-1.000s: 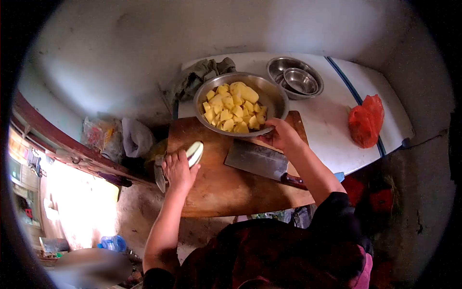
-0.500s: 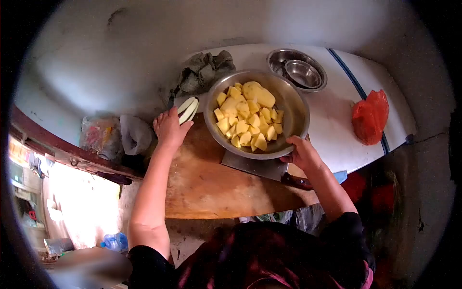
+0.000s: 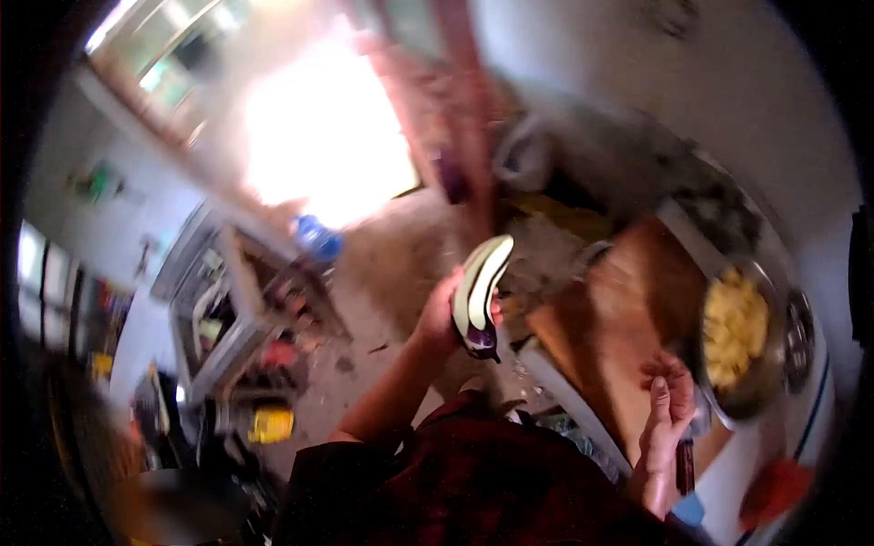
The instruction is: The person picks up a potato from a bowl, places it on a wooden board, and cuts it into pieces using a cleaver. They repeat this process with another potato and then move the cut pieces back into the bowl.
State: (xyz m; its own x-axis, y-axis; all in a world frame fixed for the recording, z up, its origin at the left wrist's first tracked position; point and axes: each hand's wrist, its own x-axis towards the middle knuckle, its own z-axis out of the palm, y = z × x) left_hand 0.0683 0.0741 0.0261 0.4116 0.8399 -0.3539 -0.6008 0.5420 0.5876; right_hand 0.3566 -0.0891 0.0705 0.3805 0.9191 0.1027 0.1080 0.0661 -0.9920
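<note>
My left hand (image 3: 443,314) is closed around a long eggplant (image 3: 482,296), held up over the floor in front of my body. Pale peeled strips run along the eggplant between dark bands, and its purple stem end points down. My right hand (image 3: 669,396) hovers over the wooden cutting board (image 3: 601,337), fingers loosely curled and apart from the thumb, with nothing visible in them. Just beyond that hand stands a metal bowl (image 3: 774,364) of peeled, cut potatoes (image 3: 733,332). Beside my right wrist lies a knife, its dark handle (image 3: 685,469) showing.
On the white table are smaller metal bowls (image 3: 798,341) and a red plastic bag (image 3: 776,491). A bright doorway (image 3: 319,136) opens ahead, with a blue plastic bottle (image 3: 317,238) near it. To the left stand a framed stand (image 3: 232,300) and a yellow object (image 3: 271,425) on the floor.
My view has swung left toward the doorway. My left hand has lifted the eggplant away from the board. My right hand has let go of the bowl's rim.
</note>
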